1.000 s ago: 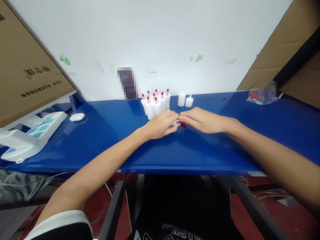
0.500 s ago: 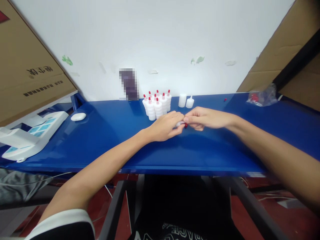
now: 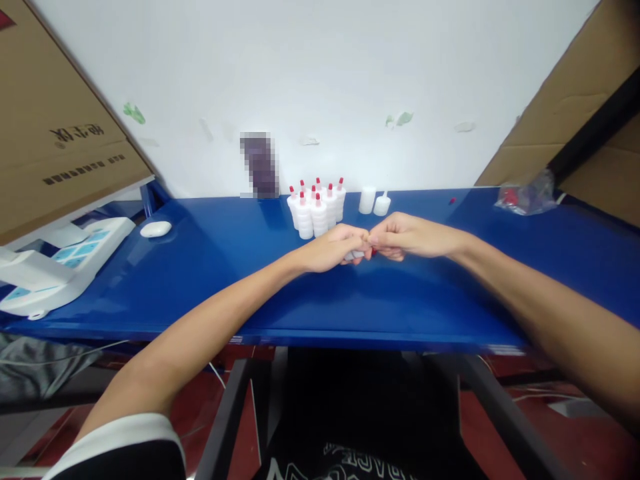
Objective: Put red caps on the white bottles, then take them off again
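Note:
My left hand (image 3: 336,248) is closed round a small white nozzle top (image 3: 355,255), most of it hidden by the fingers. Against its fingertips, my right hand (image 3: 403,236) pinches a small red cap (image 3: 374,252), of which only a sliver shows. The two hands meet just above the blue table. Behind my left hand stand several white squeeze bottles (image 3: 305,223) with red-tipped nozzles, bunched upright. A white bottle without a top (image 3: 367,200) and a white piece with a bare nozzle (image 3: 382,205) stand beyond the hands.
A loose red cap (image 3: 452,201) and a clear plastic bag (image 3: 530,193) with red pieces lie at the back right of the blue table (image 3: 225,267). At left are a white mouse-shaped object (image 3: 156,229), a white scale-like device (image 3: 75,267) and a cardboard box (image 3: 60,120).
My left hand has turned, its fingers curling further round the white piece. My right hand keeps its pinch at nearly the same place. The view has shifted slightly.

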The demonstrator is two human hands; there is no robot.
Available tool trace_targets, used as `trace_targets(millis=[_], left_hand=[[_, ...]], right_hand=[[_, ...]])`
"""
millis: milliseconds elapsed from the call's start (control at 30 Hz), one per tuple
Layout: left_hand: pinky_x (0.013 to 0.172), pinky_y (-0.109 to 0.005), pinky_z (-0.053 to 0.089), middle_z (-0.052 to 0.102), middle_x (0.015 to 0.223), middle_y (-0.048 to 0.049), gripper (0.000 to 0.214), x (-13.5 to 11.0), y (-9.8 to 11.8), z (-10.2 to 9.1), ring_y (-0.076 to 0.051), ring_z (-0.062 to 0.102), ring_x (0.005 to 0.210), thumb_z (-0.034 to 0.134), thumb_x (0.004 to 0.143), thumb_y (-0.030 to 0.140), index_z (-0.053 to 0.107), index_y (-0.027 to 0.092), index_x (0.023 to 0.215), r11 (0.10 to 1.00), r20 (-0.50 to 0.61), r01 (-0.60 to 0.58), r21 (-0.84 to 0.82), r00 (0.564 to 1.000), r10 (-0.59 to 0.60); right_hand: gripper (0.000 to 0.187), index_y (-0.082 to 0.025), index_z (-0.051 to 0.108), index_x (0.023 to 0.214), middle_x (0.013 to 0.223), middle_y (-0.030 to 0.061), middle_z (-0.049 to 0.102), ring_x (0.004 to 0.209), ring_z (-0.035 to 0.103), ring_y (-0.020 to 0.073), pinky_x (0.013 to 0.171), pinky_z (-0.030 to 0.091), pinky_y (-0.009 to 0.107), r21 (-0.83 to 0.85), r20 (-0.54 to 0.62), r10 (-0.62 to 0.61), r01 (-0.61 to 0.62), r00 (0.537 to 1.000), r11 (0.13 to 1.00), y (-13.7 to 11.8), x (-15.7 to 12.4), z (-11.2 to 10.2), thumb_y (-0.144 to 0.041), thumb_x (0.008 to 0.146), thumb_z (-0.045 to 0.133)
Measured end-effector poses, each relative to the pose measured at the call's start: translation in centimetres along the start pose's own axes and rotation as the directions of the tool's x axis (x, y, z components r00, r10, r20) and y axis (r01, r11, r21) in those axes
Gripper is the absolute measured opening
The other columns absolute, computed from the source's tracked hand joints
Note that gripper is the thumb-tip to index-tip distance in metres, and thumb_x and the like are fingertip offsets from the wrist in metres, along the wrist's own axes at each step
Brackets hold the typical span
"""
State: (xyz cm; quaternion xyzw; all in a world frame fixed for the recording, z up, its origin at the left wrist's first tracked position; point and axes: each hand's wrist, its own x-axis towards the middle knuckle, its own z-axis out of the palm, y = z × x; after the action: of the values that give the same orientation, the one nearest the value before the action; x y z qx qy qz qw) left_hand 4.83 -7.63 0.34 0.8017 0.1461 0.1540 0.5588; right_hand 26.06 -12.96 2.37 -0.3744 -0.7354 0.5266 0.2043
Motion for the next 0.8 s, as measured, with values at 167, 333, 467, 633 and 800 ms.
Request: trace_targets(millis=[167,333,467,633,800], left_hand=[[0.041,-0.022,0.021,0.051,0.054,-0.0011,0.022,0.2,0.3,-0.3,-0.008,0.036,0.043,0.049,0.084,0.027,0.06,0.015,0.068,0.983,0.062,0.108,-0.149,0.993,-0.1],[0.037,-0.025,0.014,0.049,0.053,-0.0036,0.023,-0.7,-1.1,-2.1,-0.01,0.035,0.04,0.049,0.079,0.03,0.05,0.018,0.059,0.943,0.137,0.164,-0.29,0.982,-0.129],[0.036,-0.026,0.016,0.061,0.06,-0.0062,0.023,-0.8,-1.9,-3.0,-0.009,0.033,0.038,0.047,0.08,0.031,0.054,0.017,0.063,0.957,-0.042,0.086,-0.276,0.994,-0.102],[0.038,-0.025,0.024,0.074,0.117,-0.0197,0.023,-0.2,-1.9,-1.6,-0.007,0.053,0.043,0.043,0.085,0.032,0.052,0.015,0.071,0.973,-0.136,0.079,-0.215,0.985,-0.11],[0.037,-0.021,0.022,0.07,0.129,-0.0213,0.026,0.1,-1.5,-0.8,-0.005,0.056,0.043,0.043,0.092,0.035,0.051,0.015,0.078,0.982,-0.079,0.15,-0.111,0.984,-0.159]], right_hand=[[0.046,-0.017,0.057,0.07,0.056,-0.007,0.043,0.049,0.035,0.0057,0.047,0.028,0.025,-0.015,-0.025,-0.032,0.032,0.999,0.999,-0.2,0.3,0.5,-0.053,0.098,0.065],[0.046,-0.022,0.047,0.064,0.051,-0.0058,0.041,0.044,0.035,0.0076,0.045,0.028,0.029,-0.062,-0.309,-0.145,0.133,0.94,0.989,-0.3,-1.7,-1.8,-0.048,0.1,0.061],[0.044,-0.021,0.059,0.071,0.055,-0.0017,0.051,0.048,0.044,0.0118,0.05,0.035,0.031,-0.338,-0.482,-0.055,-0.127,0.875,0.932,0.3,-2.8,-3.6,-0.058,0.095,0.063],[0.052,-0.021,0.054,0.069,0.068,0.0042,0.061,0.064,0.055,0.0186,0.07,0.042,0.036,-0.654,-0.313,0.056,-0.257,0.948,0.712,1.4,-1.2,-2.7,-0.061,0.099,0.043],[0.035,-0.022,0.054,0.079,0.08,0.0058,0.064,0.076,0.058,0.0228,0.073,0.041,0.037,-0.633,-0.336,0.173,-0.358,0.926,0.686,1.1,-0.8,-2.0,-0.048,0.099,0.041]])
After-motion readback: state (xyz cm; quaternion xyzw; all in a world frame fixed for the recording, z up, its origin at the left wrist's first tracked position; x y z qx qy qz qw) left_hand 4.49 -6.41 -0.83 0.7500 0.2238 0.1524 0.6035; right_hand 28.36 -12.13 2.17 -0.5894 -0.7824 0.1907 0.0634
